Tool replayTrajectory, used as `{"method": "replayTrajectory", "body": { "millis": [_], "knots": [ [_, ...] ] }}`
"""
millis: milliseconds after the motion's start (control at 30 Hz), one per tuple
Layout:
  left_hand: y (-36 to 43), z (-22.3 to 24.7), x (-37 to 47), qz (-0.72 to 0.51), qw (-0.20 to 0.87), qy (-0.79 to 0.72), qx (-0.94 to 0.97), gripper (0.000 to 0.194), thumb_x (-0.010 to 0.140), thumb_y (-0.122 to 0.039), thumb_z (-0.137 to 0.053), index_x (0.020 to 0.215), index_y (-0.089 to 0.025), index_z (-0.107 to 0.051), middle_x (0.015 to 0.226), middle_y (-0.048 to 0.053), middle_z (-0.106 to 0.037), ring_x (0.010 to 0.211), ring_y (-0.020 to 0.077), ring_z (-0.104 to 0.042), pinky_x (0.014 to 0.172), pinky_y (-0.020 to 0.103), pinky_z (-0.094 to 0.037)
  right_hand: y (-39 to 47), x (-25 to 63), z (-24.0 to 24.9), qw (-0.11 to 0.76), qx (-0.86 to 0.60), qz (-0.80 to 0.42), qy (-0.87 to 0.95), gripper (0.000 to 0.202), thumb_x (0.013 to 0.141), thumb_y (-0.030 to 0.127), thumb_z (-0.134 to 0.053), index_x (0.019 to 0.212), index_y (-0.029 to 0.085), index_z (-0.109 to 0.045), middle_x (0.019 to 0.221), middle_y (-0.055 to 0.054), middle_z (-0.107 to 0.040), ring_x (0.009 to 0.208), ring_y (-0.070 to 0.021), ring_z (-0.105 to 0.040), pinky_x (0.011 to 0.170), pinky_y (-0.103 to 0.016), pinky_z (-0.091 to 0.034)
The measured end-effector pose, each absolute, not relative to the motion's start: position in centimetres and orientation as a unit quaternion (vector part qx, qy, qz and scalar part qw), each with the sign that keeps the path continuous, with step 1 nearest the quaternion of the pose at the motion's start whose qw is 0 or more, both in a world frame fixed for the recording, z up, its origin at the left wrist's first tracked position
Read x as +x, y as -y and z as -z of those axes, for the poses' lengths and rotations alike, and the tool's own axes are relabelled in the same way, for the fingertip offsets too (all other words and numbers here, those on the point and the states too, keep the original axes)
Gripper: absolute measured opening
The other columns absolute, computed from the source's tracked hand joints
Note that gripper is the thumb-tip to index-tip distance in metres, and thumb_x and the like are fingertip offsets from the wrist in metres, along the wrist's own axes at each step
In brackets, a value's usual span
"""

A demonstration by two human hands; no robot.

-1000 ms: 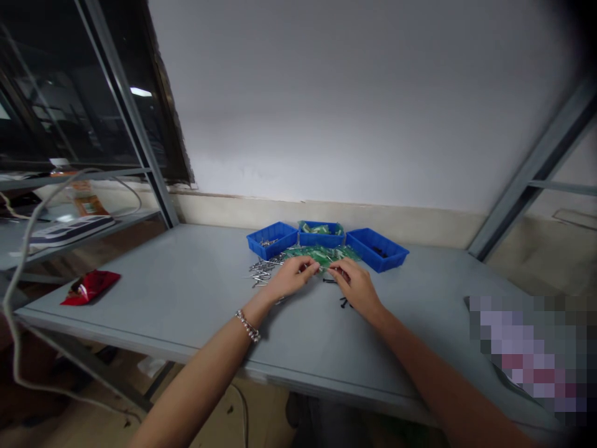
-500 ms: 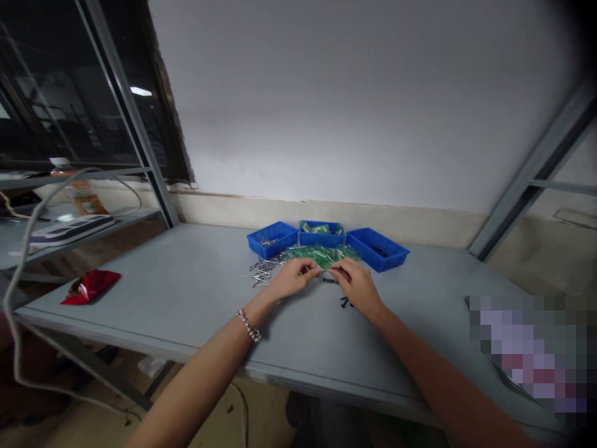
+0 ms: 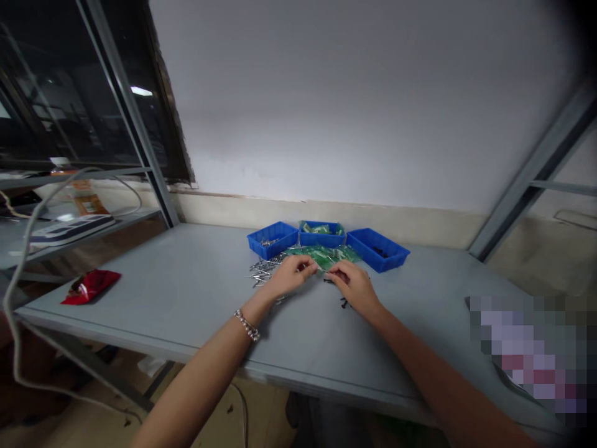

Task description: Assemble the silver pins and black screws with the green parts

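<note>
My left hand (image 3: pixel 293 275) is closed in a pinch, fingertips holding something small and pale that I cannot make out. Just across from it, my right hand (image 3: pixel 353 285) pinches too, its fingertips close to the same pale bit; what it grips is too small to name. Behind both hands lies a heap of green printed plastic bags (image 3: pixel 318 254). Long silver screw-like pins (image 3: pixel 262 267) are piled left of my left hand. A few black screws (image 3: pixel 345 303) lie under and beside my right hand.
Three blue bins stand along the back: a left bin (image 3: pixel 266 252) with silver pieces, a middle bin (image 3: pixel 321 239) with green bags, a right bin (image 3: pixel 382 262) with dark pieces. A red packet (image 3: pixel 92 286) lies far left on the grey table (image 3: pixel 196 274).
My fingertips have drawn slightly apart, and my right hand has shifted a little left. The bins and piles stay where they were.
</note>
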State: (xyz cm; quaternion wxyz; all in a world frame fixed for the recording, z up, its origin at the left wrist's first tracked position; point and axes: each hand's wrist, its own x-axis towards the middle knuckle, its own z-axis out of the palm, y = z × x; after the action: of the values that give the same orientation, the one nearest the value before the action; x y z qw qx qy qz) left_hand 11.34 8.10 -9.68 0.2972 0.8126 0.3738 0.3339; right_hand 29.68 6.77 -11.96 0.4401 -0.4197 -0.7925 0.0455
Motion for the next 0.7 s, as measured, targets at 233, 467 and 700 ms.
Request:
{"method": "replayTrajectory", "body": {
  "millis": [233,467,700],
  "knots": [
    [-8.22,9.80,11.14,-0.299,0.320,-0.367,0.821,0.024,0.082,-0.031,-0.044,0.069,-0.014,-0.053,0.057,-0.001,-0.047,0.054,0.0100,-0.042,0.053,0.023,-0.031,-6.73,29.78,11.83,0.450,-0.423,-0.051,0.785,0.013,0.079,0.025,-0.052,0.069,0.019,-0.057,0.063,0.000,-0.053,0.059,-0.0138,-0.049,0.055,-0.024,-0.036],
    [-8.06,9.75,11.35,-0.309,0.292,-0.368,0.827,0.021,0.081,-0.030,-0.046,0.069,-0.014,-0.054,0.058,0.000,-0.048,0.055,0.0104,-0.042,0.054,0.023,-0.031,-6.74,29.78,11.87,0.449,-0.434,-0.065,0.779,0.012,0.079,0.026,-0.052,0.072,0.019,-0.057,0.062,0.000,-0.052,0.058,-0.0134,-0.048,0.055,-0.024,-0.036],
    [-8.22,10.02,11.44,-0.358,0.250,-0.366,0.822,0.016,0.078,-0.030,-0.052,0.075,-0.014,-0.056,0.067,0.001,-0.054,0.058,0.0105,-0.042,0.057,0.024,-0.034,-6.82,29.58,11.97,0.445,-0.434,-0.082,0.779,0.017,0.082,0.026,-0.045,0.069,0.018,-0.055,0.061,0.000,-0.053,0.057,-0.0127,-0.048,0.054,-0.024,-0.036]
  ]
}}
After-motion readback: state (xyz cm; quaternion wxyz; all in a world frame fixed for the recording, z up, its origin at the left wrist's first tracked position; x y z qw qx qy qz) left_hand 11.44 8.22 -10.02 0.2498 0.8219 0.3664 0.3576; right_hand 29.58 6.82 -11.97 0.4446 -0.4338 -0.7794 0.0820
